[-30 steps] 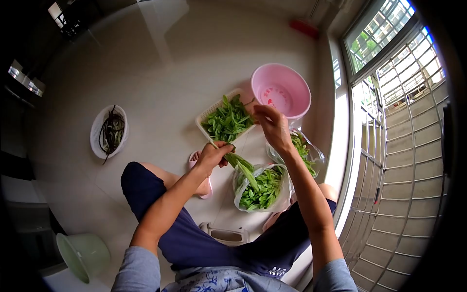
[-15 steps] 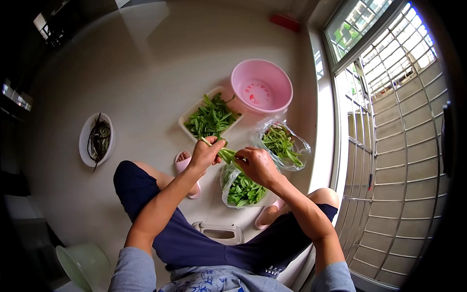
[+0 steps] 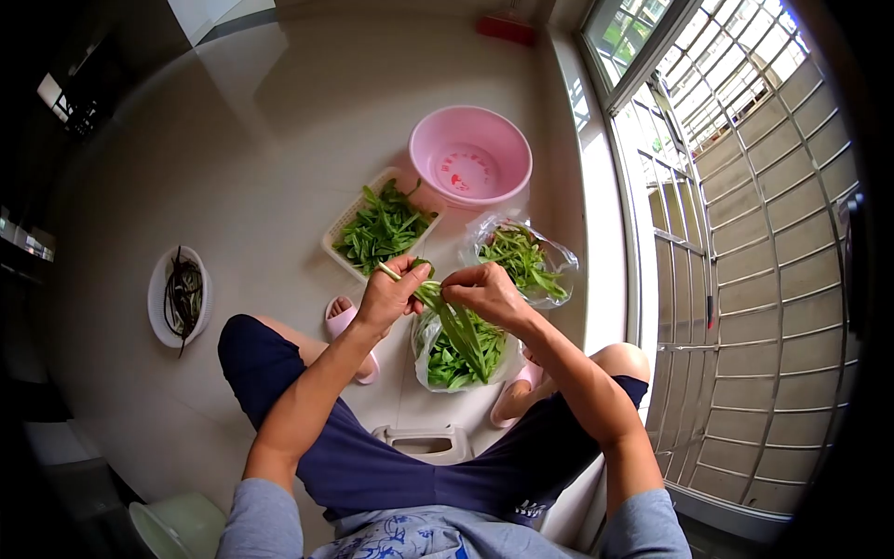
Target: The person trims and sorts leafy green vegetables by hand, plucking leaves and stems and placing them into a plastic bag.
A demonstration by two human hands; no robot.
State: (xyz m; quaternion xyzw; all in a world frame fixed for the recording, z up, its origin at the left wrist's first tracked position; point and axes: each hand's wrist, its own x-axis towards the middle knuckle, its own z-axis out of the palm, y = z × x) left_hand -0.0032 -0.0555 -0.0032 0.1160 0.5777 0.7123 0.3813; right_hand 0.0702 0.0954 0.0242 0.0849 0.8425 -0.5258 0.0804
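Observation:
My left hand (image 3: 385,295) is closed round a leafy green stem (image 3: 458,328), whose pale end pokes out past the thumb and whose long leaves hang down to the right. Pinched at the stem's upper leaves, my right hand (image 3: 486,293) has its fingertips together. Below the hands, a clear plastic bag (image 3: 421,358) holds green leaves. A cream basket (image 3: 337,232) of loose leaves (image 3: 382,226) lies just beyond my left hand. Another plastic bag (image 3: 559,264) with greens is beyond my right hand.
A pink basin (image 3: 470,154) stands behind the basket. At the left, a white basket (image 3: 202,284) holds dark stems. A pale green bucket (image 3: 182,524) is at the lower left. A small stool (image 3: 426,443) sits between my legs. Window bars (image 3: 745,307) line the right side.
My right hand has come down from near the pink basin to the stem in my left hand. The view has shifted, so the basin and baskets appear in different places.

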